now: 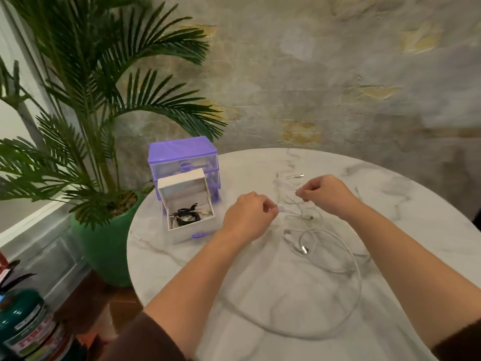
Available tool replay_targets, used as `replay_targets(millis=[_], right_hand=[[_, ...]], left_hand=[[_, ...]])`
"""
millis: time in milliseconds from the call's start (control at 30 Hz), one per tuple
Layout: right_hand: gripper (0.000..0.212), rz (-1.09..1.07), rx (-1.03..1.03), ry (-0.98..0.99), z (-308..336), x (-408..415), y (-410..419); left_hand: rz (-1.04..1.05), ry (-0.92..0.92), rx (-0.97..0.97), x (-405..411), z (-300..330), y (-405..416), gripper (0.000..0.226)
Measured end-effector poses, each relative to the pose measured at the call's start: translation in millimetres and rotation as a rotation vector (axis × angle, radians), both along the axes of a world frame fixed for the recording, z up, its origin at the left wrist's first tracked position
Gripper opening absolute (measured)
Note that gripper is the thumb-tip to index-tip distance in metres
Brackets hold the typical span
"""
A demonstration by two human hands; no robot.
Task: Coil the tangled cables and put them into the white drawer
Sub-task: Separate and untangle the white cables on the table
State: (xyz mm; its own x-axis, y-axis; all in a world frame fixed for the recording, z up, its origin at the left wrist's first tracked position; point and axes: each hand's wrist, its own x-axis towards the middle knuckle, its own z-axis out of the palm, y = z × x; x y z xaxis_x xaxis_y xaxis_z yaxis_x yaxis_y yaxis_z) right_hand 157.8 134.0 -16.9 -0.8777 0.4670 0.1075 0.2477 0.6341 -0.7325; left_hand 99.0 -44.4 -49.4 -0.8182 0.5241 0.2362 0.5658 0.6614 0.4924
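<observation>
Cables (322, 246): white, tangled on table (260, 295).
Left hand (247, 217): I pinch a plug end.
Right hand (322, 194): I pinch a strand.
Tip: tease ends apart slowly, then coil.

Round marble-look table (390, 194), white with grey veins. Palm plant (86, 82) in green pot (104, 246) on floor, just left of table. Mottled grey-beige wall (312, 74) behind. Bottom left: dark green canister (23, 316) with a partly readable label, blurred. White panelled trim (39, 230) along left edge.
</observation>
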Motion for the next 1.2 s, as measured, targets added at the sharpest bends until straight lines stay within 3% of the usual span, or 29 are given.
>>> replay_targets(millis=[100,200,300,400,567,700,767,933,1067,1200], right_hand=[[0.008,0.016,-0.037,-0.028,-14.3,9.6,9.9],[0.002,0.083,-0.041,-0.014,-25.1,20.9,8.9],[0.007,0.159,-0.013,-0.038,-31.6,28.0,3.2],[0.017,0.206,-0.007,-0.063,-35.2,30.1,1.1],[0.024,0.198,-0.044,-0.037,-40.0,31.5,2.0],[0.028,0.132,-0.217,0.077,-35.7,32.5,4.7],[0.027,0.122,-0.305,0.135,-30.9,33.5,6.2],[0.023,0.016,-0.434,0.286,-24.9,36.7,15.7],[0.027,-0.097,-0.262,0.253,-29.0,35.7,21.3],[0.033,-0.169,-0.051,0.151,-37.0,35.3,22.4]], left_hand=[[0.007,-0.114,-0.095,4.7,-10.0,8.8,0.019],[0.042,-0.093,-0.146,13.5,-15.2,11.4,0.026],[0.078,-0.027,-0.196,19.6,-13.9,13.2,0.036],[0.1,-0.071,-0.154,20.9,-15.5,15.3,0.035],[0.123,-0.203,0.07,16.1,-27.8,12.5,0.023],[0.113,-0.263,0.55,7.0,-30.8,10.5,0.012],[0.103,-0.238,0.674,3.2,-28.9,9.0,0.008],[0.002,-0.234,0.861,0.3,-23.6,7.2,0.021],[-0.066,-0.31,0.976,-2.7,-15.4,3.9,0.019],[0.021,-0.364,0.991,-5.3,-12.0,-1.3,0.017]])
